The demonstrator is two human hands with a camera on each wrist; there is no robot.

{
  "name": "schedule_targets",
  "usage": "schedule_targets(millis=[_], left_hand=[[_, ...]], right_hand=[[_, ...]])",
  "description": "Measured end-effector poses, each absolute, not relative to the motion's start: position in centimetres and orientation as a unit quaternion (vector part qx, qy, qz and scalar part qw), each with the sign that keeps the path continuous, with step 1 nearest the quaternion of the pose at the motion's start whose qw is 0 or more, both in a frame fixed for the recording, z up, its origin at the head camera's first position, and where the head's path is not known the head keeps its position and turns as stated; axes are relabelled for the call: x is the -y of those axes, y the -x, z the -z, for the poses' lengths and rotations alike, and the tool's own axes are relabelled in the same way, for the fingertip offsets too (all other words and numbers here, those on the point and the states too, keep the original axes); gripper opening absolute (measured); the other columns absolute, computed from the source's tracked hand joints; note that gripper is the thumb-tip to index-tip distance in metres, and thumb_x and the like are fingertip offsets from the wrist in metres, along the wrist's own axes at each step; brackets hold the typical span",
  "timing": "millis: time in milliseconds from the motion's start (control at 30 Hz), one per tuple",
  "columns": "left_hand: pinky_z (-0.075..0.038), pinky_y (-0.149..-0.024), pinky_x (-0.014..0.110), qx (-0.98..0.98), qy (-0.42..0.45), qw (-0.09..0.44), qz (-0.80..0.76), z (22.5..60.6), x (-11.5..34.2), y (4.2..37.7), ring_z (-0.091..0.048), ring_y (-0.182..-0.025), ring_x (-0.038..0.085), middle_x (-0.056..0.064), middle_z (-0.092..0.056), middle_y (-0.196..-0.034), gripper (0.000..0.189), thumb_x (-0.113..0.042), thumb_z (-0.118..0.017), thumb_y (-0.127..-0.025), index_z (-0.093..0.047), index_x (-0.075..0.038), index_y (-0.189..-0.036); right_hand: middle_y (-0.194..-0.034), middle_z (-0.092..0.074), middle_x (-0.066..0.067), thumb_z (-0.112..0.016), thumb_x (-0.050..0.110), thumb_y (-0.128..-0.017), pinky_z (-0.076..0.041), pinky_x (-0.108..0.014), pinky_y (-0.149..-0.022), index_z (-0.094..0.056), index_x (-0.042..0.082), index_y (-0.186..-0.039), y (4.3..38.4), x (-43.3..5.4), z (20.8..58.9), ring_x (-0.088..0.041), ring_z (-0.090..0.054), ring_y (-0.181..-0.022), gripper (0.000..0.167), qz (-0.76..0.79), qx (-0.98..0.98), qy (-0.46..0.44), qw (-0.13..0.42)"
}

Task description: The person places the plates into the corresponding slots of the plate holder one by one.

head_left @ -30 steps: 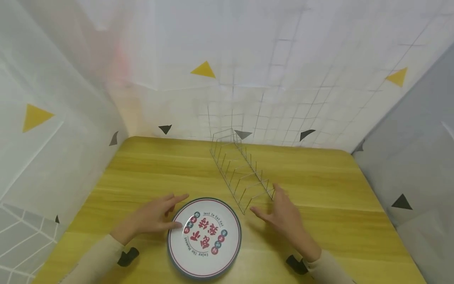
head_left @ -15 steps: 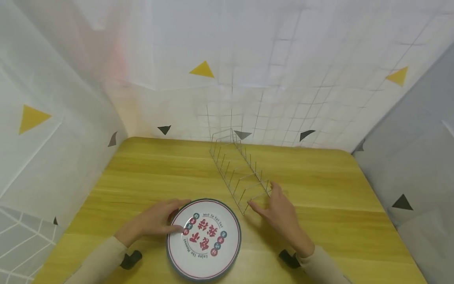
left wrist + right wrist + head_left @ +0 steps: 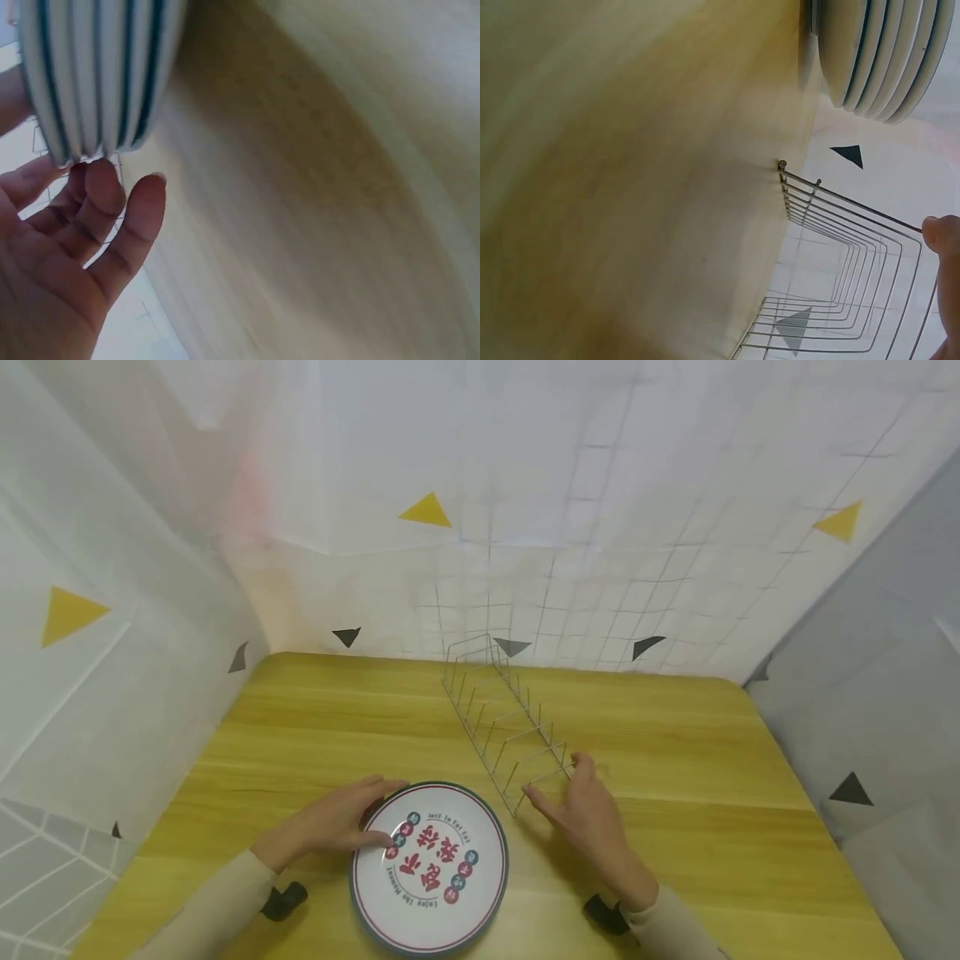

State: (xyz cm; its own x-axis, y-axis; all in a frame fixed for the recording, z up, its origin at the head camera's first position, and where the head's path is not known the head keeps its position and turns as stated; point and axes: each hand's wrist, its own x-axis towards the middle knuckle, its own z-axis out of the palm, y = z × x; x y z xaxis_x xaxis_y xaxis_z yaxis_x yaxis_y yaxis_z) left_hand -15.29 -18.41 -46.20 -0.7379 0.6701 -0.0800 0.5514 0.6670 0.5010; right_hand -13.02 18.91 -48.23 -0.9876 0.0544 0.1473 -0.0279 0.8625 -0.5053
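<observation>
A stack of several white plates (image 3: 431,918) with dark green rims and red lettering on the top one lies at the table's front middle. My left hand (image 3: 341,818) grips the stack's left edge, thumb over the top plate. In the left wrist view its curled fingertips (image 3: 105,184) touch the rims (image 3: 112,75) from the side. My right hand (image 3: 592,818) holds the near end of a wire dish rack (image 3: 504,739), thumb and fingers spread across its width. In the right wrist view the thumb (image 3: 941,234) touches the rack's end wire.
The rack runs diagonally back toward the white sheeting (image 3: 300,568) behind the wooden table (image 3: 337,710). More sheeting hangs at both sides, with yellow and dark triangles on it. A black wrist piece (image 3: 285,902) sits under each wrist.
My left hand has moved slightly right and settled on the edge of the plates. The right hand has drawn left, in against the rack's near end. Plates and rack have stayed put.
</observation>
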Motion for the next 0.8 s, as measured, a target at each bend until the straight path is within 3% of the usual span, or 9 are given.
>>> schedule_targets(millis=[67,167,367,700,800], left_hand=[[-0.052,-0.084,0.031,-0.901,-0.337,0.140,-0.236,46.0,18.3,15.5,-0.052,-0.095,0.008,-0.005,-0.055,-0.113,0.077,-0.044,-0.077,-0.081,-0.046,-0.013,-0.144],[-0.051,-0.080,0.027,-0.896,-0.336,0.151,-0.246,45.7,18.1,15.7,-0.050,-0.093,0.008,-0.004,-0.053,-0.111,0.075,-0.040,-0.079,-0.080,-0.048,-0.012,-0.142],[-0.051,-0.077,0.022,-0.888,-0.335,0.164,-0.268,45.1,18.0,15.9,-0.051,-0.092,0.010,-0.001,-0.052,-0.109,0.070,-0.029,-0.080,-0.080,-0.050,-0.010,-0.140],[-0.055,-0.081,0.030,-0.891,-0.360,0.118,-0.250,41.7,18.0,17.2,-0.059,-0.095,0.012,-0.001,-0.065,-0.113,0.060,-0.009,-0.076,-0.083,-0.051,-0.010,-0.137],[-0.054,-0.075,0.026,-0.889,-0.361,0.121,-0.254,40.1,18.0,17.3,-0.059,-0.089,0.011,0.000,-0.066,-0.113,0.058,-0.006,-0.075,-0.084,-0.054,-0.013,-0.137]], right_hand=[[-0.064,-0.047,-0.006,-0.063,0.069,-0.081,-0.036,-0.029,-0.044,-0.034,-0.006,-0.137,12.9,-18.9,48.2,-0.018,-0.042,-0.051,0.098,-0.267,0.961,0.011,0.073],[-0.061,-0.043,-0.002,-0.062,0.071,-0.080,-0.033,-0.027,-0.043,-0.034,-0.006,-0.137,12.9,-19.0,48.1,-0.016,-0.039,-0.049,0.100,-0.266,0.961,0.015,0.070],[-0.061,-0.044,-0.003,-0.062,0.074,-0.078,-0.035,-0.028,-0.045,-0.035,-0.004,-0.137,12.9,-18.9,48.0,-0.017,-0.042,-0.051,0.102,-0.270,0.961,0.023,0.055],[-0.068,-0.048,-0.005,-0.066,0.070,-0.078,-0.040,-0.029,-0.050,-0.035,-0.004,-0.137,12.8,-18.7,47.6,-0.019,-0.047,-0.057,0.100,-0.259,0.964,0.027,0.055],[-0.069,-0.050,-0.006,-0.066,0.069,-0.078,-0.041,-0.029,-0.050,-0.035,-0.005,-0.137,12.8,-18.7,47.6,-0.020,-0.048,-0.058,0.100,-0.255,0.965,0.026,0.057]])
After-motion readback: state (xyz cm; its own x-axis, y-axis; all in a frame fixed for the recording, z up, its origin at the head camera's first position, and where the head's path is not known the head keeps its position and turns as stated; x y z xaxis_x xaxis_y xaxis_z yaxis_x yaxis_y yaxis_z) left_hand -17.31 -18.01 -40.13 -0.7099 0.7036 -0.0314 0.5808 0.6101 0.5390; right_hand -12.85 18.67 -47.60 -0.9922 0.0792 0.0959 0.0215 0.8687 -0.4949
